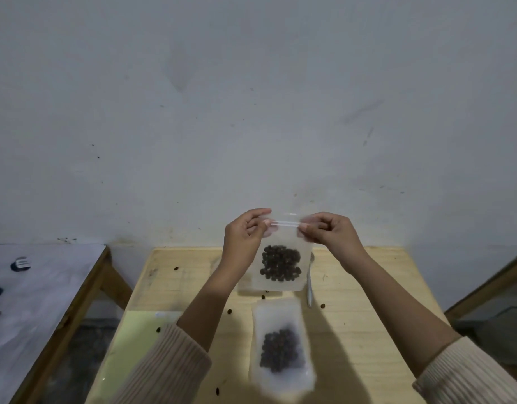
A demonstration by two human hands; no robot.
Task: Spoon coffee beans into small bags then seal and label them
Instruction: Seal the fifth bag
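Observation:
I hold a small clear zip bag [283,243] upright above the wooden table [368,287], with dark coffee beans [281,266] pooled in its lower half. My left hand [245,234] pinches the left end of the bag's zip strip. At the right end of the strip my right hand [328,230] pinches it too. A second bag [282,345] with beans lies flat on the table nearer to me. A metal spoon [310,284] lies behind the held bag's right edge, partly hidden.
Several loose beans [229,311] are scattered over the table. A pale yellow sheet [135,339] lies at the table's front left. Another table [33,301] with a grey top and small dark objects stands to the left. A wall rises just behind.

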